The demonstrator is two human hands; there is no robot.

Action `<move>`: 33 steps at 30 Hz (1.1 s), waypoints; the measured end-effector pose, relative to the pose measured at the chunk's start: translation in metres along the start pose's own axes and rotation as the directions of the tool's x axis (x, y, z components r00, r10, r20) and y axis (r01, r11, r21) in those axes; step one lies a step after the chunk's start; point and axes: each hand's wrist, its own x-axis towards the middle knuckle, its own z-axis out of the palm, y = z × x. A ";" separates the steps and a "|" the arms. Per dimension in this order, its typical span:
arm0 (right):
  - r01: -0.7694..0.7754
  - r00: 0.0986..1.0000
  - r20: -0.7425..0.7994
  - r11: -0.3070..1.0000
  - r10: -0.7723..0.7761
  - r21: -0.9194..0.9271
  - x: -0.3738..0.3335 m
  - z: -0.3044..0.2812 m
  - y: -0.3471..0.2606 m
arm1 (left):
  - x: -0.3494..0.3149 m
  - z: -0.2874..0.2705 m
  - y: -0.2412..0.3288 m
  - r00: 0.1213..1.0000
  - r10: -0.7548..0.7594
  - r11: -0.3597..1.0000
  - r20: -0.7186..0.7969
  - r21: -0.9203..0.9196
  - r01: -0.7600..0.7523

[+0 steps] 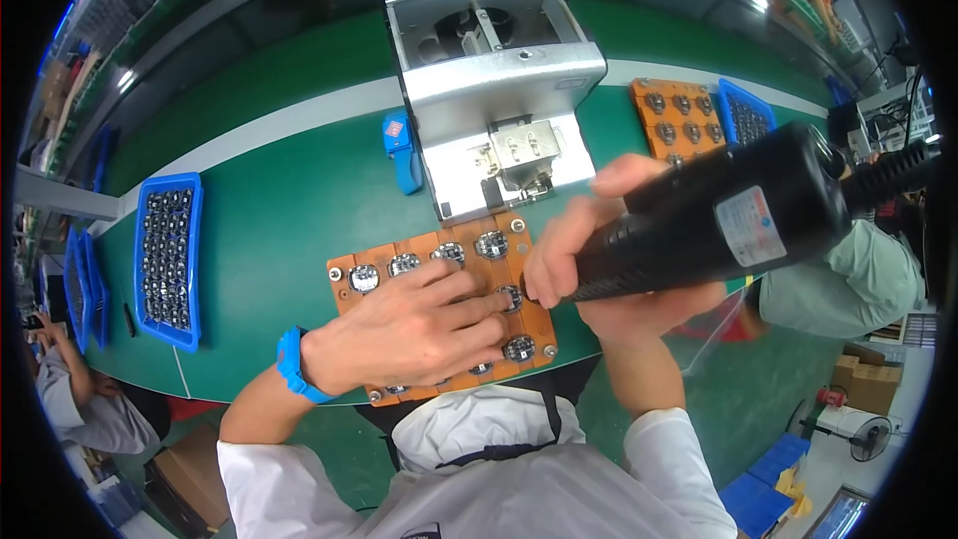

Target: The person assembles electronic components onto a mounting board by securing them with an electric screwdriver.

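Note:
My right hand [599,269] is wrapped round a thick black electric screwdriver [689,230], its cable running off at the far right. The working end points down-left at the right side of an orange fixture board [539,324]; its tip is hidden by my fingers. Several small round circuit boards [493,245] sit in the fixture's pockets. Across the middle of it lies my left hand [424,324], fingers stretched out and resting over the parts, fingertips close to a round board [511,297] near the screwdriver. A blue wrist strap [291,364] circles my left wrist.
Just beyond the fixture stands a silver machine [499,80]. A blue tray [140,269] of small round parts lies at left. Far right are a second orange fixture [689,100] and another blue tray [726,112]. A blue strap [401,150] lies beside the machine. Other people sit at both sides.

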 end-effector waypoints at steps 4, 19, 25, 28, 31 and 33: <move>0.021 1.000 -0.004 0.999 -0.021 -0.032 0.001 0.002 0.003 | -0.002 -0.002 0.002 0.999 -0.030 0.999 0.029 -0.022 0.031; -0.044 0.998 0.043 0.991 0.050 -0.130 0.003 0.010 -0.004 | -0.004 0.001 0.001 0.997 -0.060 0.993 0.042 -0.102 0.064; 0.290 0.954 0.028 0.941 -0.299 0.174 0.035 0.000 -0.018 | -0.004 0.004 0.002 0.998 -0.059 0.994 0.019 -0.088 0.060; 0.375 0.926 -0.014 0.922 -0.378 -0.095 0.050 -0.002 -0.028 | -0.006 0.004 0.002 0.997 -0.064 0.994 0.030 -0.087 0.066; 0.328 0.931 -0.079 0.913 -0.355 -0.245 0.055 0.008 -0.027 | -0.007 0.003 0.002 0.997 -0.064 0.994 0.035 -0.086 0.067; 0.297 0.931 -0.113 0.901 -0.347 -0.317 0.060 0.014 -0.023 | -0.006 0.002 0.002 0.998 -0.060 0.995 0.034 -0.083 0.063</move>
